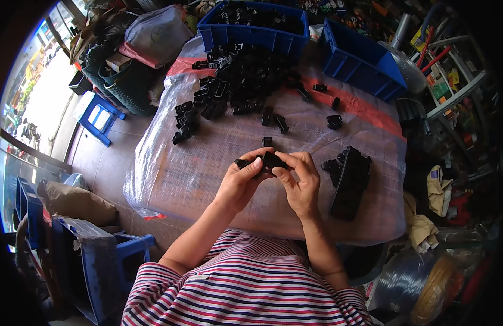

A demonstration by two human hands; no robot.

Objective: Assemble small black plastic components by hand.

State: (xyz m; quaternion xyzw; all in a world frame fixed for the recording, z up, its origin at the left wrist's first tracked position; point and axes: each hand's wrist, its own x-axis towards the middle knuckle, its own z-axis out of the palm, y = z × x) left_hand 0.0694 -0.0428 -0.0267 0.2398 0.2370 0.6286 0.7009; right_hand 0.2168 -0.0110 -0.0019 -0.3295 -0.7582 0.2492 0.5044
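In the head view, both forearms are reaching from the near side and the hands are meeting over the middle of the counter (170, 174). The left hand (238, 185) and right hand (299, 183) are closing thumbs and bent fingers around black plastic work (272, 161); whether one piece or two, I cannot tell. A single black part (267, 142) is lying just beyond, a black pile (246, 76) is spreading farther off before a blue crate (251, 35), and a long black object (350, 185) is lying right.
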